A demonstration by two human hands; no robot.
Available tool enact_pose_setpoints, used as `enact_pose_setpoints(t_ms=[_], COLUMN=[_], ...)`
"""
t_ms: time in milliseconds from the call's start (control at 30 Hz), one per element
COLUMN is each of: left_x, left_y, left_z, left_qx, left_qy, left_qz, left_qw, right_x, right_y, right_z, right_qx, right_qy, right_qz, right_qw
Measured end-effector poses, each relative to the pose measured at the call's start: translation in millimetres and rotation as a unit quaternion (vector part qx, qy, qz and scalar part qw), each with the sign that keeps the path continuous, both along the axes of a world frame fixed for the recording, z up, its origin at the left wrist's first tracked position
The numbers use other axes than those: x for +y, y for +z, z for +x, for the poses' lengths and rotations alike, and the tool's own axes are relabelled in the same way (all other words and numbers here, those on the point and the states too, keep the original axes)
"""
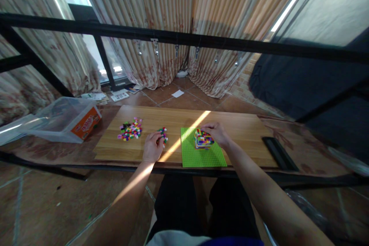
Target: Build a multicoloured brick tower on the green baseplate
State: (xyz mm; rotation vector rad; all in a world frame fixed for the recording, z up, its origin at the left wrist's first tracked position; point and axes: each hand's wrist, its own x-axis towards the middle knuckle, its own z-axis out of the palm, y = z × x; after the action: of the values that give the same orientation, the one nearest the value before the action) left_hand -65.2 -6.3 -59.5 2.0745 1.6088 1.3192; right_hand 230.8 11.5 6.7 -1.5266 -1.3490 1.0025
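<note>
Wooden board (245, 134) before striped curtains (155, 11), two hands at work about a green baseplate (198, 158)

Everything here is best placed from the green baseplate, which lies flat on the wooden board, near its front edge, probably so that both arms reach it easily. On the baseplate, toward its far side, stands a multicoloured brick block (203, 141); the studs would keep it from sliding.

At the block's right side, over the baseplate, is the right hand (219, 133). Its fingertips gather near the top layer, and coming from the side seems to leave the rest of the top in sight. Whether they pinch a brick, I cannot tell.

Left of the baseplate, the left hand (152, 147) curls beside a small brick pile (163, 132), perhaps kept close to shorten the reach. Its grip is hidden too: I cannot tell whether the fingers meet.

Farther left of the baseplate lies a larger brick pile (132, 130), and beyond that a clear tub (65, 133), seemingly set off the board to spare working room.
</note>
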Motion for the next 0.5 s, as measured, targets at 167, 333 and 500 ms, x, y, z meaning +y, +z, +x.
enact_pose_setpoints(t_ms=[167,333,500], left_x=[0.5,0.6,1.1], left_y=[-0.4,-2.0,-1.7], left_z=[-0.1,-0.6,-1.3], left_qx=[-0.004,0.006,0.006], left_qy=[-0.005,-0.004,-0.007], left_qz=[0.005,0.006,0.008], left_qw=[1.0,1.0,1.0], right_x=[3.2,7.9,3.9], right_y=[-2.6,-5.1,-4.0], right_z=[1.3,3.1,0.5], right_qx=[0.014,0.014,0.019], right_qy=[0.0,-0.006,-0.011], right_qz=[-0.015,-0.015,0.013], right_qw=[1.0,1.0,1.0])
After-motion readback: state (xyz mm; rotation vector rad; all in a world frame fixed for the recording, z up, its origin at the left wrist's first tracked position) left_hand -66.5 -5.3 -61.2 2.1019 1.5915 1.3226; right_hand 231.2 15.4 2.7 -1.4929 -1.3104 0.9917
